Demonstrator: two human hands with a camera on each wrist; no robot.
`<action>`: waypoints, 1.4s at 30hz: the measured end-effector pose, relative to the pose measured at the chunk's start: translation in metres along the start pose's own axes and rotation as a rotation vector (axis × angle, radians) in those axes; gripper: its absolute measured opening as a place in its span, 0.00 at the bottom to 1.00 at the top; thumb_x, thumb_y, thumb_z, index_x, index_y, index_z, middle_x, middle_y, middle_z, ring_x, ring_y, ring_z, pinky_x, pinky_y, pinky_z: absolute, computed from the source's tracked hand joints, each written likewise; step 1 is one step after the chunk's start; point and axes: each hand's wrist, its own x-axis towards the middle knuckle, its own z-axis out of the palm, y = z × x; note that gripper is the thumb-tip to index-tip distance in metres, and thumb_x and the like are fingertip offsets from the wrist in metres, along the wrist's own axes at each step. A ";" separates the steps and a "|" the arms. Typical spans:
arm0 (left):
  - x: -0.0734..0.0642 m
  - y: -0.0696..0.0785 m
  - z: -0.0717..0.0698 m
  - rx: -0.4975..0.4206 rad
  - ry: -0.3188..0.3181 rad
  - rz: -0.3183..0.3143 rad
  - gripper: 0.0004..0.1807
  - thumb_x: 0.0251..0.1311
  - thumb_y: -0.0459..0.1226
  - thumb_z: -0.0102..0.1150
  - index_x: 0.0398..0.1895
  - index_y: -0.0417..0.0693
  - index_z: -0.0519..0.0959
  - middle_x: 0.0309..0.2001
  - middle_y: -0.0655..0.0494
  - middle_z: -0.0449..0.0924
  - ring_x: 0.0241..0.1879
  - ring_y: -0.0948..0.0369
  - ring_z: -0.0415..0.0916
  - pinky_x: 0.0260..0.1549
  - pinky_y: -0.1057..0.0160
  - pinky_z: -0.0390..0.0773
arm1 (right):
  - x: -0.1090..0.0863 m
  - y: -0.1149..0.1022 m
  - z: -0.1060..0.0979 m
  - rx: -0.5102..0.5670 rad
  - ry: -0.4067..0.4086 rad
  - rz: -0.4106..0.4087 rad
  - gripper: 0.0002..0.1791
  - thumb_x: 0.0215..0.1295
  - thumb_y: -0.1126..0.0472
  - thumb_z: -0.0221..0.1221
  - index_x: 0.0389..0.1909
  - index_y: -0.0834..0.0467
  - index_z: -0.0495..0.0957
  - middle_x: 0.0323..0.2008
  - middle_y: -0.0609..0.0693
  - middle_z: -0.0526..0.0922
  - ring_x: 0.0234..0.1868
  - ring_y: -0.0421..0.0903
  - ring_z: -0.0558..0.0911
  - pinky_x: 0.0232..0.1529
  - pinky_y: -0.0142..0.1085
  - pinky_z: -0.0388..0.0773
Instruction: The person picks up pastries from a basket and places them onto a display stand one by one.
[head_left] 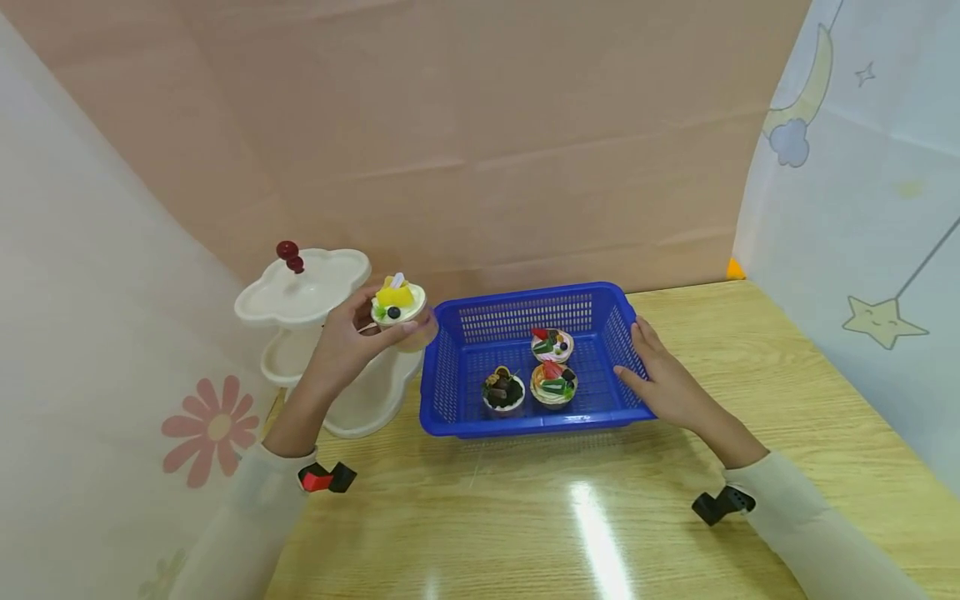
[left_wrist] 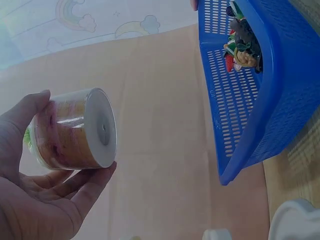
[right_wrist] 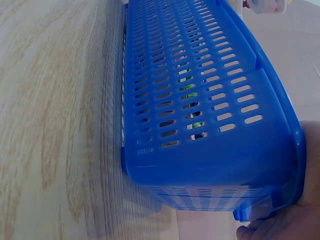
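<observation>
My left hand (head_left: 347, 340) holds a cake cup (head_left: 399, 310) up between the tiered stand and the blue basket. The cup has white cream, yellow fruit pieces and a dark berry on top. In the left wrist view the clear cup (left_wrist: 70, 131) lies sideways across my thumb and fingers, its layered side and white bottom showing. My right hand (head_left: 670, 385) grips the right end of the blue basket (head_left: 536, 423), thumb over the rim. Inside the basket stand a chocolate-topped cake cup (head_left: 503, 390) and two fruit-topped cake cups (head_left: 553, 385).
A white tiered stand (head_left: 318, 287) with cloud-shaped plates and a red knob (head_left: 287, 250) stands left of the basket. The wooden table (head_left: 510, 517) is bordered by a brownish-pink cloth (head_left: 480, 167) at the back and printed white cloths on both sides.
</observation>
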 end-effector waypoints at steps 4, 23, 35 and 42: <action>-0.004 -0.002 -0.008 -0.014 0.034 -0.001 0.35 0.50 0.47 0.70 0.63 0.55 0.69 0.53 0.56 0.74 0.48 0.57 0.74 0.44 0.68 0.77 | 0.000 0.000 0.000 -0.002 0.002 -0.006 0.42 0.73 0.48 0.44 0.71 0.68 0.33 0.73 0.55 0.25 0.72 0.59 0.33 0.66 0.59 0.40; -0.023 0.007 -0.062 -0.037 0.243 0.014 0.28 0.54 0.38 0.68 0.59 0.50 0.72 0.51 0.56 0.75 0.47 0.61 0.73 0.45 0.76 0.73 | -0.001 -0.002 -0.001 0.008 0.010 -0.018 0.42 0.73 0.48 0.44 0.71 0.69 0.33 0.73 0.57 0.26 0.72 0.61 0.35 0.66 0.59 0.40; -0.024 0.000 -0.104 -0.061 0.376 -0.038 0.27 0.54 0.39 0.68 0.58 0.51 0.73 0.52 0.58 0.75 0.50 0.62 0.69 0.45 0.76 0.70 | -0.001 -0.002 -0.001 0.015 0.009 -0.015 0.42 0.73 0.49 0.44 0.71 0.69 0.33 0.73 0.58 0.27 0.72 0.62 0.35 0.66 0.60 0.41; -0.021 -0.016 -0.124 -0.128 0.420 -0.056 0.26 0.52 0.39 0.69 0.56 0.49 0.74 0.50 0.56 0.76 0.47 0.62 0.72 0.41 0.79 0.71 | 0.000 -0.002 -0.002 0.021 0.013 -0.014 0.41 0.73 0.49 0.45 0.71 0.69 0.34 0.73 0.58 0.27 0.72 0.61 0.35 0.66 0.61 0.41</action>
